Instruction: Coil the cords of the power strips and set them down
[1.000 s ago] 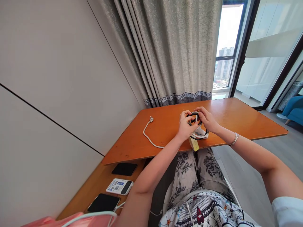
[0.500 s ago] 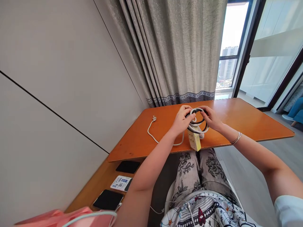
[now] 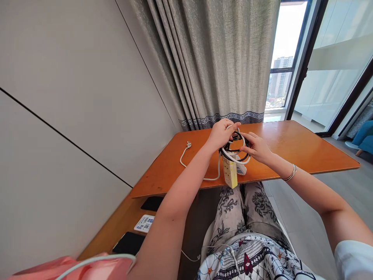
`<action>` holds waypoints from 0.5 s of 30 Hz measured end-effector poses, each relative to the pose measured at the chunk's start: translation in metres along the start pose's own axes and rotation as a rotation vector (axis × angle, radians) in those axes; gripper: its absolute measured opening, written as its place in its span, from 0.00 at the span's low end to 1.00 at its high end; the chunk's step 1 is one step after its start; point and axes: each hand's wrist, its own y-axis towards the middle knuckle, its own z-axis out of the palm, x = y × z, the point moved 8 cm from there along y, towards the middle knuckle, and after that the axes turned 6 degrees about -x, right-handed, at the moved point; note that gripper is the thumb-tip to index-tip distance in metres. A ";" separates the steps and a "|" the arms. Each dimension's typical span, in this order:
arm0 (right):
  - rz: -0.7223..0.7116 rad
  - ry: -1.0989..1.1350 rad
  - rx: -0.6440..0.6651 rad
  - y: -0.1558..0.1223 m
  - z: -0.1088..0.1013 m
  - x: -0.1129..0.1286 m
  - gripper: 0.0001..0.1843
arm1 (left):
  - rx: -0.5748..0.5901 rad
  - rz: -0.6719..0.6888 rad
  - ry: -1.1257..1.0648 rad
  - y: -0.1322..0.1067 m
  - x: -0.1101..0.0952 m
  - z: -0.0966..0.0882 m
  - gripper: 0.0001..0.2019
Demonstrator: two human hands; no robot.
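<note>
Observed a coil of black and white cable (image 3: 230, 156) above the worktop (image 3: 291, 151), near the front edge. Noted the left hand (image 3: 223, 134) with fingers closed on the coil's upper left. Noted the right hand (image 3: 256, 147) with thumb and fingers parted at the coil's right side; unable to tell whether gripping. Recorded a cream power strip (image 3: 230, 174) just below the coil. Recorded a white plug (image 3: 189, 144) lying on the worktop, well apart, attached to a white cord (image 3: 215, 179) partly hidden behind the left forearm.
</note>
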 end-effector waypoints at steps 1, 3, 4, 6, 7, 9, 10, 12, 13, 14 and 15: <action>-0.019 0.055 -0.041 0.001 -0.002 0.003 0.34 | -0.011 -0.015 -0.013 0.001 0.002 -0.002 0.25; -0.071 0.110 -0.121 0.004 -0.009 0.010 0.32 | -0.035 0.021 0.017 -0.001 -0.001 -0.004 0.27; -0.089 0.107 -0.146 0.007 -0.012 0.013 0.29 | -0.051 0.065 0.055 -0.003 -0.006 -0.005 0.28; -0.077 0.057 -0.135 0.016 -0.015 0.018 0.21 | -0.088 0.163 0.151 -0.009 -0.018 -0.004 0.28; -0.058 0.014 -0.105 0.021 -0.015 0.019 0.15 | -0.100 0.201 0.195 -0.012 -0.024 -0.003 0.28; -0.037 -0.079 -0.051 0.031 -0.016 0.022 0.07 | -0.113 0.245 0.243 -0.017 -0.031 0.001 0.28; -0.041 -0.112 -0.043 0.035 -0.017 0.024 0.06 | -0.120 0.258 0.238 -0.019 -0.033 0.002 0.28; -0.059 -0.114 -0.074 0.040 -0.023 0.027 0.06 | -0.143 0.260 0.162 -0.023 -0.031 0.002 0.27; -0.057 -0.080 -0.104 0.041 -0.026 0.027 0.07 | -0.149 0.241 0.096 -0.025 -0.026 0.001 0.26; -0.042 -0.033 -0.135 0.042 -0.030 0.025 0.07 | -0.140 0.211 0.018 -0.026 -0.020 0.002 0.26; -0.018 0.018 -0.161 0.041 -0.033 0.022 0.08 | -0.109 0.179 -0.064 -0.028 -0.014 0.003 0.27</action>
